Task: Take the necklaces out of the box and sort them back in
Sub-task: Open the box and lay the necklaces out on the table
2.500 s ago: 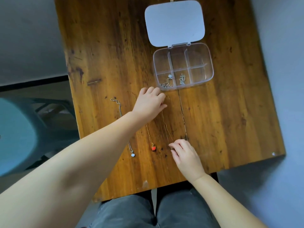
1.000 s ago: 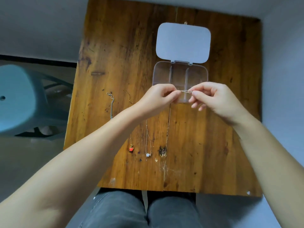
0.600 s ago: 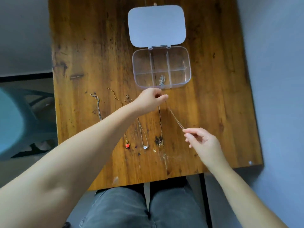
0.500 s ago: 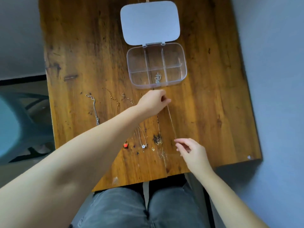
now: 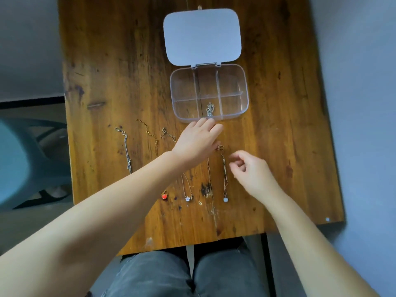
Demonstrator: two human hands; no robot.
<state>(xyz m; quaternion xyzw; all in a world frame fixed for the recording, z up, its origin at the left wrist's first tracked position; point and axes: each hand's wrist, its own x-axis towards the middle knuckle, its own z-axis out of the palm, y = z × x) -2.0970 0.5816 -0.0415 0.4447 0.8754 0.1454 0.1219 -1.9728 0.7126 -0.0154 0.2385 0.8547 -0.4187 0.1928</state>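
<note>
Clear plastic six-compartment box point(image 5: 244, 97), lid open, sits on the worn wooden table point(image 5: 289, 125); one silver necklace point(image 5: 210, 109) is left in the near-middle compartment. Five others lie in a row in front, the pale-pendant chain point(image 5: 224, 174) rightmost. Left hand point(image 5: 198, 140) flat, fingers loose, holding nothing, just short of the box. Right hand point(image 5: 252, 172) half-curled, empty, beside that chain. Likely still the unloading step; next move calls for a fingertip pinch on the last necklace.

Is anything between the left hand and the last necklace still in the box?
Nothing visible. The left hand reaches toward the open clear box, fingertips at its near wall; the lid is folded back, and the remaining necklace lies uncovered in the near middle compartment.
</note>
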